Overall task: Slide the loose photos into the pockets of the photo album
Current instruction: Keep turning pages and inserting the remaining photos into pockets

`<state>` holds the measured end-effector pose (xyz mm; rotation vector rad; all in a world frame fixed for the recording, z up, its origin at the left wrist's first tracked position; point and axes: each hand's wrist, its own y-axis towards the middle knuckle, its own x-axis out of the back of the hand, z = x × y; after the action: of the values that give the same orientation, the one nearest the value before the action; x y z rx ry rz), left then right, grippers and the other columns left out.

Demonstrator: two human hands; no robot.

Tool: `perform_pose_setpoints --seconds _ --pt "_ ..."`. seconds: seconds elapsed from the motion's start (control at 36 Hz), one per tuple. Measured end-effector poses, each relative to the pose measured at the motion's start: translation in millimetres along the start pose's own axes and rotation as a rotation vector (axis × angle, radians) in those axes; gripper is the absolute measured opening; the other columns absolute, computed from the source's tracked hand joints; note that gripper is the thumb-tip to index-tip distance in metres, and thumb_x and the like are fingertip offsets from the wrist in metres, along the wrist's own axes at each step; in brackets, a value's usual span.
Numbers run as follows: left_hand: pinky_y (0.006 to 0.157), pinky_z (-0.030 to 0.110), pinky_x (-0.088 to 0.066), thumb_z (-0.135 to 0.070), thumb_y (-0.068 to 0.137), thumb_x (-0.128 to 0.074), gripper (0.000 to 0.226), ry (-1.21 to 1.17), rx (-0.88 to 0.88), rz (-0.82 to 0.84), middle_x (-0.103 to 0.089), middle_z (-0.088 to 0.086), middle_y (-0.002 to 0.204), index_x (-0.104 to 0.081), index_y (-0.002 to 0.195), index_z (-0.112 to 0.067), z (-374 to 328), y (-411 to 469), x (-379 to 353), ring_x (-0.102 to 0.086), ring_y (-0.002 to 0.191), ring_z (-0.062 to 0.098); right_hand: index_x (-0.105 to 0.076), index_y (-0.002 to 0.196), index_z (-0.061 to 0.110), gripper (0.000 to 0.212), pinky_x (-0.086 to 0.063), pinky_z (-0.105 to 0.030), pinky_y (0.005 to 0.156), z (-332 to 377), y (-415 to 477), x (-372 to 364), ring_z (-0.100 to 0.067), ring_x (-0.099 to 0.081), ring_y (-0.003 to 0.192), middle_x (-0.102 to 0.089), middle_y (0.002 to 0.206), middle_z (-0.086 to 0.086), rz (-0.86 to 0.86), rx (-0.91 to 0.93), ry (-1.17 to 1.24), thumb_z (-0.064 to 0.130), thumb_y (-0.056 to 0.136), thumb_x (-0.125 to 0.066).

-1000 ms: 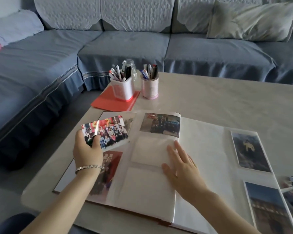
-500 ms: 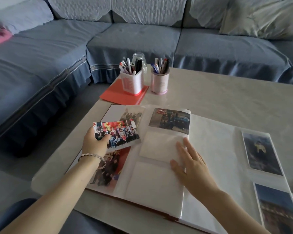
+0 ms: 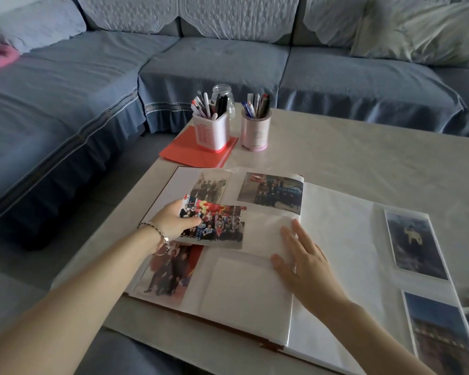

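**A:** Where is the colourful paper group photo (image 3: 220,226)?

**B:** The left hand (image 3: 173,221) pinches its left edge, with the thumb on top. The photo is over the left page of the big open white photo album (image 3: 336,220).

**A:** And the right hand (image 3: 306,263)?

**B:** It is flat with straight fingers and presses that page's right edge. The album lies on the pale smooth surface (image 3: 363,158).

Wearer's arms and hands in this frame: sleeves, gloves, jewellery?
No gloves and no sleeves in view; both forearms are bare. The left hand has a silver-coloured bracelet at its wrist. The right hand shows no ring, watch or band. Part of the left hand is hidden, so rings there are unclear.
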<state>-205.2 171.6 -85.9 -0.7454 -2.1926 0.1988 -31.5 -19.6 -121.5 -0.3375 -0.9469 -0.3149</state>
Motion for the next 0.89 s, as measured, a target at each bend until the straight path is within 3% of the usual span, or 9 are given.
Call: perform_pose_setpoints --seconds 0.17,0.31,0.36,0.42,0.44,0.5,0.61,0.75,0.89 --pt "0.111 0.032 -0.023 -0.029 0.095 -0.052 0.065 0.059 -0.045 0.111 -0.024 0.005 0.154 -0.02 0.148 -0.01 -26.3 8.2 -16.3 -0.025 0.14 0.02 -0.013 0.149 0.03 0.068 -0.012 -0.026 0.114 -0.8 0.0 0.1 -0.013 -0.01 0.142 0.006 0.156 0.015 0.017 -0.005 0.015 0.054 0.09 -0.039" --pt "0.099 0.03 -0.031 -0.04 0.095 -0.045 0.061 0.066 0.0 0.134 -0.037 0.006 0.146 -0.027 0.145 -0.01 -37.1 10.7 -31.9 -0.037 0.131 0.022 0.001 0.15 0.024 0.083 -0.012 -0.025 0.114 -2.6 -0.6 0.4 -0.013 -0.012 0.142 0.005 0.157 0.014 0.008 0.008 0.045 0.057 0.088 -0.042" --pt "0.077 0.028 -0.039 -0.042 0.096 -0.043 0.063 0.113 0.009 0.137 -0.054 0.004 0.116 -0.023 0.145 -0.008 -38.3 9.0 -35.5 -0.053 0.102 0.017 0.001 0.15 0.023 0.084 -0.011 -0.024 0.114 -3.7 -0.6 0.4 -0.013 -0.011 0.142 0.005 0.156 0.014 0.002 0.016 0.04 0.057 0.087 -0.043" --pt "0.056 0.02 -0.03 -0.042 0.096 -0.043 0.061 0.14 0.002 0.126 -0.043 -0.005 0.078 -0.025 0.142 -0.007 -37.8 7.9 -36.3 -0.041 0.066 0.005 0.0 0.15 0.023 0.085 -0.01 -0.024 0.113 -4.3 -0.6 0.8 -0.012 -0.01 0.142 0.006 0.156 0.014 0.006 0.02 0.045 0.058 0.086 -0.044" --pt "0.055 0.018 -0.028 -0.04 0.095 -0.046 0.057 0.142 0.004 0.106 -0.04 -0.005 0.075 -0.03 0.139 -0.007 -35.9 8.9 -36.8 -0.037 0.063 0.004 0.0 0.15 0.023 0.087 -0.009 -0.023 0.113 -5.0 -0.5 1.2 -0.012 -0.009 0.142 0.006 0.156 0.014 0.013 0.024 0.049 0.059 0.085 -0.045" --pt "0.059 0.021 -0.035 -0.035 0.092 -0.053 0.049 0.158 -0.011 0.041 -0.049 -0.001 0.085 -0.042 0.129 -0.007 -33.0 9.6 -36.5 -0.046 0.072 0.01 -0.002 0.15 0.021 0.091 -0.009 -0.024 0.114 -6.3 -0.3 2.6 -0.011 -0.009 0.142 0.006 0.156 0.015 0.027 0.029 0.061 0.062 0.081 -0.046" --pt "0.093 0.031 -0.042 -0.017 0.087 -0.063 0.036 0.069 0.006 -0.212 -0.057 0.005 0.124 -0.054 0.121 -0.009 -26.2 8.1 -32.5 -0.054 0.112 0.022 -0.011 0.15 0.018 0.099 -0.018 -0.024 0.114 -9.5 -1.3 5.6 -0.011 -0.019 0.14 -0.001 0.156 0.014 0.019 0.015 0.179 0.064 0.071 -0.05" --pt "0.082 0.023 -0.043 -0.006 0.084 -0.063 0.019 -0.068 0.016 -0.278 -0.069 0.01 0.106 -0.071 0.102 -0.003 -23.2 2.7 -29.3 -0.062 0.101 0.021 -0.017 0.149 0.018 0.097 -0.009 -0.012 0.108 -13.3 -6.6 7.0 -0.004 -0.014 0.141 -0.006 0.154 0.016 0.01 0.014 0.206 0.064 0.07 -0.048" --pt "0.084 0.023 -0.039 -0.01 0.086 -0.063 0.021 -0.172 0.101 -0.218 -0.067 0.009 0.113 -0.07 0.105 -0.004 -26.3 0.0 -31.3 -0.058 0.108 0.022 -0.02 0.148 0.018 0.099 -0.009 -0.014 0.11 -13.9 -6.8 6.9 -0.003 -0.012 0.141 -0.009 0.154 0.016 0.006 0.01 0.238 0.067 0.067 -0.047"
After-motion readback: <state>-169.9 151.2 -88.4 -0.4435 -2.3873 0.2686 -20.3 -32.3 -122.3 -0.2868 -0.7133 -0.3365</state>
